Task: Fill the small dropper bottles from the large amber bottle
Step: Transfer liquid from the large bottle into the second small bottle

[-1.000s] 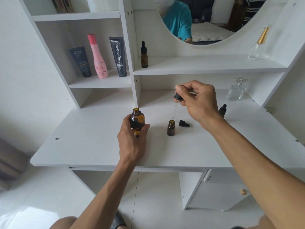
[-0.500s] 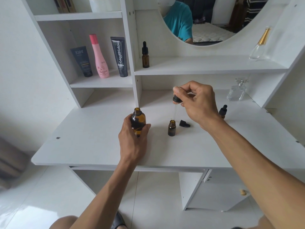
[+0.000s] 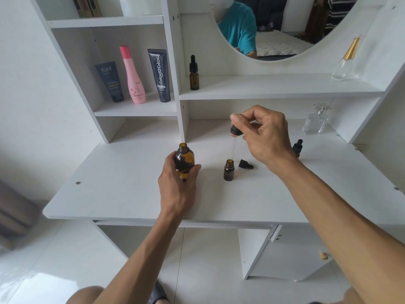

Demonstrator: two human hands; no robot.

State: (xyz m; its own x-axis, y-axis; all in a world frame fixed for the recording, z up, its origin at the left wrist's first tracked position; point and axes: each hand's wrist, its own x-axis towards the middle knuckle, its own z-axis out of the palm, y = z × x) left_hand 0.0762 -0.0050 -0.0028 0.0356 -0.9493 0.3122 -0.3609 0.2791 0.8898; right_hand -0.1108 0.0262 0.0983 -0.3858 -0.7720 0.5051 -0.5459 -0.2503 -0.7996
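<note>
Our left hand (image 3: 177,183) grips the round, glossy large amber bottle (image 3: 184,160), uncapped, on the smooth white desk (image 3: 122,185). Our right hand (image 3: 266,137) pinches a black-bulbed glass dropper (image 3: 235,137) over the open small dropper bottle (image 3: 229,171). White shelves (image 3: 274,86) rise behind.

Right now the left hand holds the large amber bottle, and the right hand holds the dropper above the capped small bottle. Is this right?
Not quite: the small bottle under the dropper is open, its cap lying beside it, as the head view shows. The rest holds: left hand on the large amber bottle, right hand on the dropper.
</note>
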